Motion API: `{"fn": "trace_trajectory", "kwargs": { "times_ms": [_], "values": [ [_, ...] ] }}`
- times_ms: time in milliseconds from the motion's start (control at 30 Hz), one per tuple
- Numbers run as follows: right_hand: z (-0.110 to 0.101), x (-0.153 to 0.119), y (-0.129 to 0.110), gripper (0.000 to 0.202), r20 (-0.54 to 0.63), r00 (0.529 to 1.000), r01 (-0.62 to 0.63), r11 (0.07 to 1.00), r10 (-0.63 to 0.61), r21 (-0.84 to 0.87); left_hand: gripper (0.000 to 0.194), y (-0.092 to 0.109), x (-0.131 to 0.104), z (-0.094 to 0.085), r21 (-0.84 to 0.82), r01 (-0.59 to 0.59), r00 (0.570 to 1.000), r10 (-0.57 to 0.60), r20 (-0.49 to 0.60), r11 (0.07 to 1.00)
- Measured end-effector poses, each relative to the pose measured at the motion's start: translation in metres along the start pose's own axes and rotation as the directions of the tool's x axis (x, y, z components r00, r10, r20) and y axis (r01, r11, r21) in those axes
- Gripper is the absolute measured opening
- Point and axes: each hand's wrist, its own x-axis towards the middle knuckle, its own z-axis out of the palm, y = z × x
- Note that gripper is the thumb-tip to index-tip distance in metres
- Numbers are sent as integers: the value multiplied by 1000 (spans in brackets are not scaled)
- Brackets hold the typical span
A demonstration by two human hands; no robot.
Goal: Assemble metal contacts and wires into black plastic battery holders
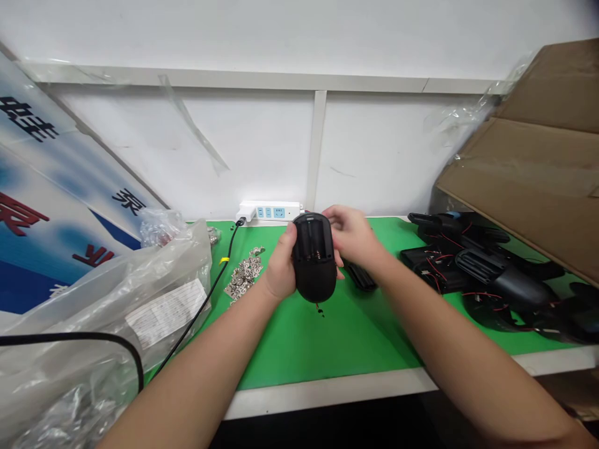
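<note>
Above the green mat (290, 355), my left hand (282, 265) is closed around a rounded black plastic housing (316, 277). An open, ribbed recess faces me, with coppery springs low inside it. Fingertips show past the housing's right side, and a thin wire end hangs below it. My right hand (350, 232) is at the upper right edge of the housing, its fingers curled in a pinch; what they hold, if anything, is hidden. A pile of small metal contact pieces (246, 274) lies left of my left hand. Under my right wrist is another black ribbed part (360, 277), partly covered.
Several black housings with red wires (486, 268) are heaped at the right, beside a leaning cardboard sheet (528, 149). A white power strip (276, 212) with a black cable (210, 293) stands by the wall. Clear plastic bags (182, 249) crowd the left.
</note>
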Motion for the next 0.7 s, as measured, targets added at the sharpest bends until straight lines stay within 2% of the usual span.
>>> {"fn": "trace_trajectory", "kwargs": {
  "times_ms": [33, 133, 200, 367, 500, 567, 700],
  "values": [
    [-9, 1, -3, 26, -22, 1000, -16, 999, 17, 41, 81, -1, 1, 1, -10, 25, 1000, -25, -15, 1000],
    [-30, -7, -10, 36, -136, 988, -33, 948, 80, 317, 80, -7, 4, 8, -16, 112, 987, -113, -111, 994],
    [-35, -17, -14, 42, -137, 986, -37, 934, 91, 355, 78, -13, 6, 14, -7, 144, 972, -143, -188, 990],
    [-28, -31, -22, 38, -81, 997, 9, 957, 15, 290, 66, -30, 6, 24, 70, 201, 945, -174, -276, 977],
    [-19, -32, -16, 31, -57, 998, 2, 969, 12, 246, 41, -32, 6, 32, 106, 138, 936, -95, -338, 985],
    [-15, -32, -10, 27, -68, 998, 11, 979, 3, 202, 31, -30, 6, 36, 127, 124, 939, -75, -337, 984],
    [-10, -33, -1, 24, -95, 995, 25, 1000, -26, -12, 31, -29, 8, 37, 146, 131, 948, -81, -308, 981]
  ]
}}
